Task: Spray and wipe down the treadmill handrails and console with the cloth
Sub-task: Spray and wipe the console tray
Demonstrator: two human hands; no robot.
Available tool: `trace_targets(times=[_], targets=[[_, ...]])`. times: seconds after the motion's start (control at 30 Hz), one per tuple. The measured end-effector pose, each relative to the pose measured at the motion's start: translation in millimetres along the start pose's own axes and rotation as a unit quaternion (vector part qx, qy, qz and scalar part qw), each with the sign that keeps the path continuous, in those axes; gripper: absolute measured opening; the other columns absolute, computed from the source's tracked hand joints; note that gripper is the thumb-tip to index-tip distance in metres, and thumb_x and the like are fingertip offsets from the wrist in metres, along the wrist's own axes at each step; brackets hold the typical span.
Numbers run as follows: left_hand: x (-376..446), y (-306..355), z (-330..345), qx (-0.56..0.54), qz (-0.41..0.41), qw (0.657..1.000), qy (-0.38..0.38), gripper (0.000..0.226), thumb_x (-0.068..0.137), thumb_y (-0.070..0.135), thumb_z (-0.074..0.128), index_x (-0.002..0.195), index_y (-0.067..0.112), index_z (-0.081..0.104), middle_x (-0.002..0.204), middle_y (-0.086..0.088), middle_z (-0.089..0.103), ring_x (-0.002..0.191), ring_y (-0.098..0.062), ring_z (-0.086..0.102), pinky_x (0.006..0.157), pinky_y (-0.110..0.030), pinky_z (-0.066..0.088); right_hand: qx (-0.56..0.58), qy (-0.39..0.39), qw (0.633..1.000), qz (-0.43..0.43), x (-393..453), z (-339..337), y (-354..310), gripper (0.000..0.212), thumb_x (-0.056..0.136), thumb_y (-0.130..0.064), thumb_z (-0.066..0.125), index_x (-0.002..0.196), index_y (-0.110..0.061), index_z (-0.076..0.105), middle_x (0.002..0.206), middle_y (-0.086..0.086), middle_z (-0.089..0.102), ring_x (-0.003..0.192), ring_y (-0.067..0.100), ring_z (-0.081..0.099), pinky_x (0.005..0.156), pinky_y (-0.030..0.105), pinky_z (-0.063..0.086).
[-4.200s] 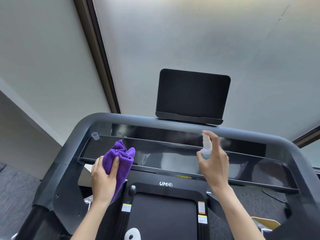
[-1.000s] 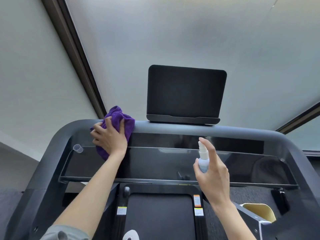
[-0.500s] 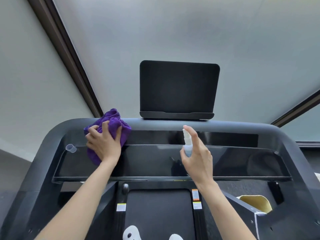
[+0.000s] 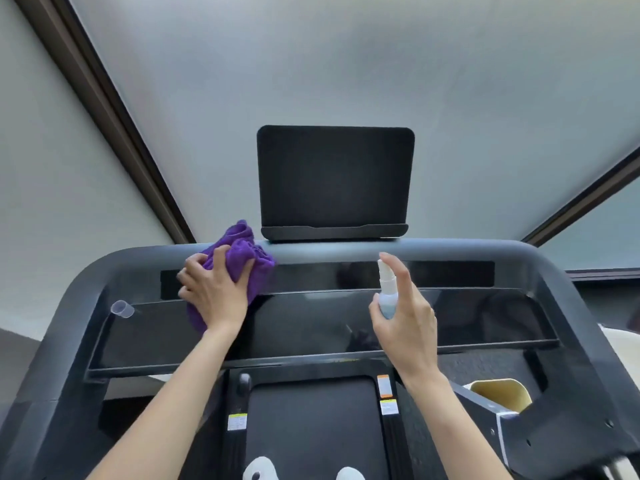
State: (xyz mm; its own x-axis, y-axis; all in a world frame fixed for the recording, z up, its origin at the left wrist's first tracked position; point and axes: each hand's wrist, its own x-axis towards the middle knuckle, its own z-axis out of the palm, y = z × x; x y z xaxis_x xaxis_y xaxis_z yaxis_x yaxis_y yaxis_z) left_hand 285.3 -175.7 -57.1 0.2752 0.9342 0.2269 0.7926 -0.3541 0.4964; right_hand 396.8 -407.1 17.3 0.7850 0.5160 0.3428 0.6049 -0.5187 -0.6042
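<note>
Purple microfibre cloth [image 4: 239, 258] is bunched under the left hand [image 4: 214, 292], fingers curled into it, against the treadmill console [image 4: 311, 323] top rail. A clear cap [image 4: 122, 309] lies far left. The right hand [image 4: 405, 327] grips a spray bottle [image 4: 387, 292] holding pale blue liquid, forefinger atop the nozzle.

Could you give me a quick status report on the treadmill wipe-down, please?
Left hand grips purple cloth on console top rail. Right hand holds spray bottle, index on nozzle. Nothing blocking.
</note>
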Motion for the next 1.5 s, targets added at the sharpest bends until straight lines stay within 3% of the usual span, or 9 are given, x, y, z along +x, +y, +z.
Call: trace_targets(times=[0.13,0.27,0.37,0.5,0.7,0.83,0.93,1.27,1.5], targets=[[-32.3,55.1,22.5,-0.001,-0.048,0.999,-0.003,0.051,0.085,0.059,0.055,0.115,0.018,0.056,0.117,-0.023,0.046,0.1,-0.042,0.045,0.079,-0.052,0.037,-0.01,0.011,1.0,0.025,-11.2,-21.3,19.7,0.076,0.078,0.0,0.065,0.134,-0.04,0.034,0.088,-0.012,0.053,0.058,0.019,0.052,0.053,0.031,0.049],[-121.2,145.5,51.3,0.078,0.188,0.971,-0.126,0.047,0.085,0.061,0.053,0.117,0.028,0.057,0.115,-0.014,0.05,0.097,-0.034,0.047,0.081,-0.045,0.037,-0.014,0.008,1.0,0.021,-16.3,-42.9,41.8,0.078,0.077,0.0,0.067,0.134,-0.04,0.033,0.103,0.001,0.065,0.061,0.022,0.059,0.056,0.038,0.055],[-149.6,181.4,61.5,0.087,0.248,0.941,-0.213,0.047,0.086,0.062,0.047,0.123,0.033,0.051,0.121,-0.01,0.046,0.104,-0.031,0.043,0.086,-0.045,0.034,-0.016,0.021,1.0,0.007,-12.3,-59.3,56.2,0.079,0.075,0.001,0.07,0.135,-0.037,0.034,0.107,0.003,0.067,0.062,0.02,0.06,0.056,0.035,0.055],[-123.1,139.0,40.1,0.069,0.201,0.966,-0.149,0.05,0.082,0.069,0.049,0.114,0.031,0.062,0.112,-0.01,0.05,0.1,-0.032,0.046,0.08,-0.043,0.035,-0.005,0.031,0.999,0.018,-8.6,-72.3,74.0,0.076,0.078,0.0,0.067,0.134,-0.039,0.035,0.099,0.0,0.065,0.062,0.022,0.057,0.055,0.038,0.053],[-101.6,50.8,12.0,0.08,-0.048,0.995,-0.032,0.06,0.078,0.066,0.054,0.103,0.013,0.064,0.104,-0.023,0.05,0.093,-0.042,0.047,0.077,-0.053,0.036,0.021,0.006,1.0,0.022,-12.6,-71.2,87.7,0.074,0.079,0.001,0.065,0.132,-0.041,0.035,0.099,-0.003,0.064,0.064,0.025,0.058,0.058,0.04,0.054],[-150.9,119.9,35.0,0.1,0.062,0.992,-0.042,0.048,0.076,0.06,0.067,0.098,0.018,0.068,0.096,-0.018,0.055,0.083,-0.036,0.051,0.068,-0.045,0.037,0.016,-0.01,1.0,0.014,-15.5,-74.8,98.6,0.076,0.079,0.0,0.066,0.133,-0.041,0.033,0.102,-0.002,0.065,0.06,0.023,0.057,0.056,0.034,0.052],[-166.6,155.4,48.5,0.116,0.135,0.982,-0.07,0.049,0.078,0.066,0.06,0.104,0.026,0.068,0.101,-0.013,0.057,0.087,-0.033,0.052,0.071,-0.043,0.038,0.0,-0.015,1.0,0.008,-13.0,-83.1,106.5,0.076,0.078,-0.001,0.066,0.134,-0.041,0.032,0.101,-0.002,0.065,0.057,0.022,0.054,0.053,0.03,0.048],[-146.5,122.6,34.4,0.047,0.053,0.996,-0.046,0.056,0.082,0.066,0.052,0.101,0.014,0.064,0.101,-0.02,0.052,0.092,-0.038,0.049,0.073,-0.047,0.038,-0.059,-0.001,0.998,0.014,16.6,-108.6,120.1,0.079,0.081,-0.003,0.064,0.138,-0.041,0.027,0.093,0.003,0.061,0.059,0.026,0.057,0.054,0.038,0.052],[-117.0,101.3,24.8,0.006,-0.048,0.997,-0.063,0.055,0.083,0.06,0.057,0.112,0.014,0.058,0.114,-0.02,0.047,0.107,-0.037,0.042,0.087,-0.05,0.033,-0.059,0.004,0.998,0.031,22.0,-98.0,103.6,0.069,0.084,-0.005,0.063,0.131,-0.04,0.026,0.093,0.004,0.062,0.064,0.026,0.059,0.062,0.042,0.054]])
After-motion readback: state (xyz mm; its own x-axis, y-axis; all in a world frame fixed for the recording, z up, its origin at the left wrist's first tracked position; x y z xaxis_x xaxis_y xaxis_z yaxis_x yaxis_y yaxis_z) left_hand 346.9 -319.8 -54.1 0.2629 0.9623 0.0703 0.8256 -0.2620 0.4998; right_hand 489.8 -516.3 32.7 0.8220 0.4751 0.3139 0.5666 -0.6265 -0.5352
